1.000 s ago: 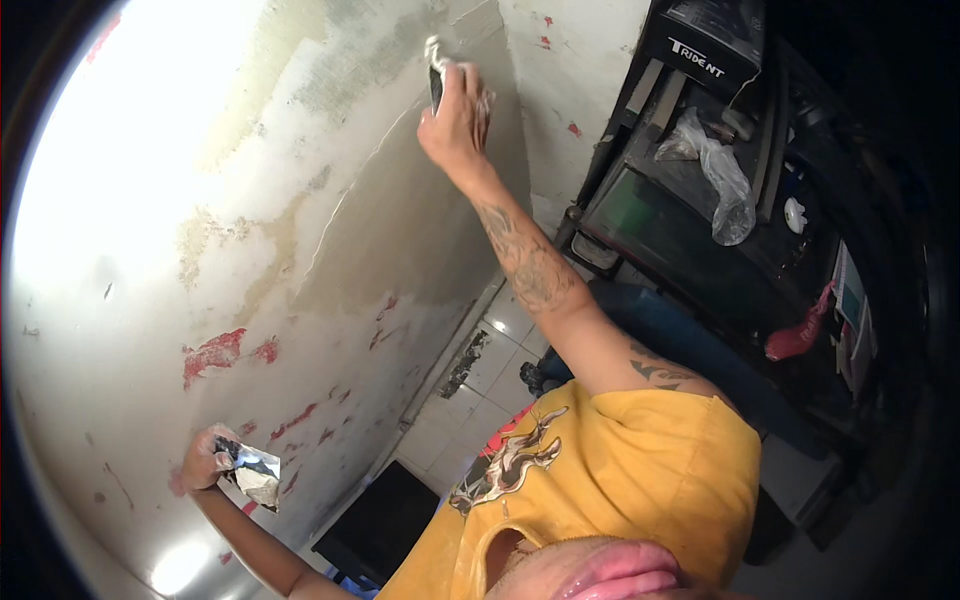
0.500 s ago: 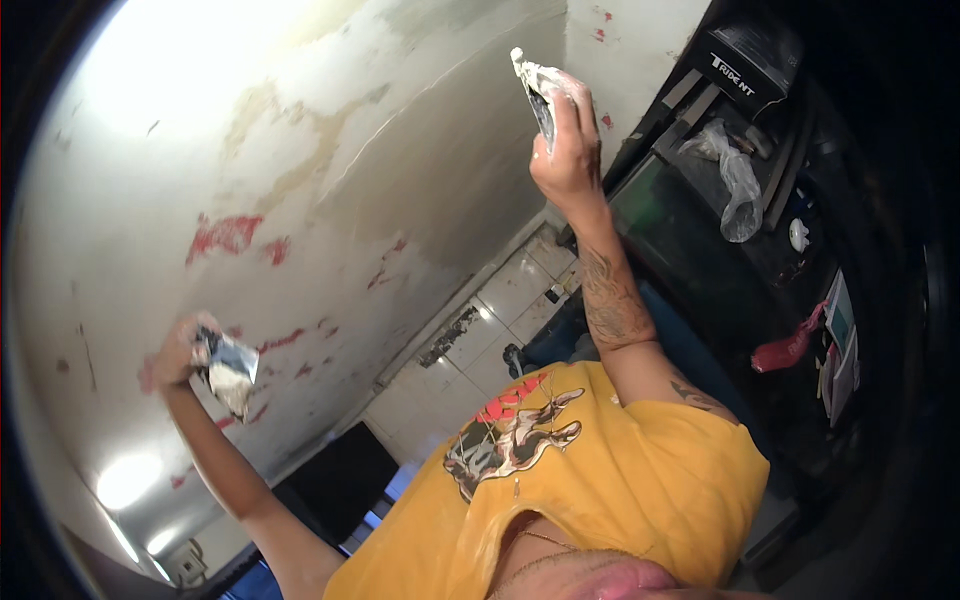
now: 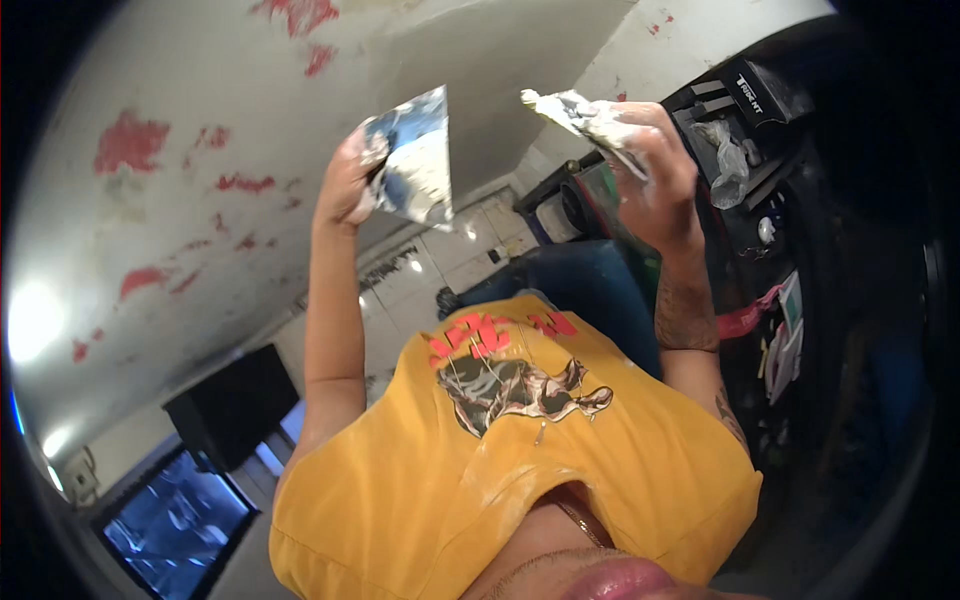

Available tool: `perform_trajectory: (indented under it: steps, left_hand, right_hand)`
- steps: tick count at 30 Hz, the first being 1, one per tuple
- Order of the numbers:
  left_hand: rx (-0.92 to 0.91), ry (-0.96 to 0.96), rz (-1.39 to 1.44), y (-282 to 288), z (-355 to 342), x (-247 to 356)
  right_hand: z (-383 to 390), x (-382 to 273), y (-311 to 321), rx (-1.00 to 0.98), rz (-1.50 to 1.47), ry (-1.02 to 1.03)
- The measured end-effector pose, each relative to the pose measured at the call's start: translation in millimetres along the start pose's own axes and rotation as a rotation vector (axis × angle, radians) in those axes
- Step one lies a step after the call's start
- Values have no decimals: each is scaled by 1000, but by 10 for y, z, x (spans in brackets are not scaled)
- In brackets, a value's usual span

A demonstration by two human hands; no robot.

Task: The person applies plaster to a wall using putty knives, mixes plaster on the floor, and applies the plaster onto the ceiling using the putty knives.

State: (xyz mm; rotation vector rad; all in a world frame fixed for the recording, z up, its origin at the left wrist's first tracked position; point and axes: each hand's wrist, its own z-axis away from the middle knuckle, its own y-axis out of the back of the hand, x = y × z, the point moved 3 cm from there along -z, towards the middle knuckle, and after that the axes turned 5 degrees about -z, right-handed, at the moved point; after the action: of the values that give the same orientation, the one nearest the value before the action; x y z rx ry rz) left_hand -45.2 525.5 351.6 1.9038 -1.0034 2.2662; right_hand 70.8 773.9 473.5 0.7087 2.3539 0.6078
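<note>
Head view: hands [image 3: 346, 180] [image 3: 657, 180] grip a shiny plate [image 3: 424, 155] left, smeared tool [image 3: 568, 110] right.

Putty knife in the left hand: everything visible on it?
The putty knife has a broad, flat, shiny metal-looking blade, flaring from the grip to a straight wide edge facing picture right. Pale putty smears its face. The left hand grips its narrow end, hiding most of any handle. It is held up, tilted, left of the right hand.
</note>
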Motion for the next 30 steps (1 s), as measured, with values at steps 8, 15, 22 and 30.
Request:
perform_trajectory:
  steps: [8, 15, 22, 30]
  left_hand:
    - [-18, -15, 161, -390, 199, -329]
    - [24, 55, 302, -766, 525, -424]
    - [54, 29, 376, -912, 712, -451]
    - [33, 59, 485, -725, 706, -338]
  right_hand:
    - [416, 215, -271, -29, -1374, -724]
    - [747, 399, -858, -133, -1729, -826]
    - [734, 314, -841, -81, -1411, -872]
    - [956, 523, -639, -13, -1290, -919]
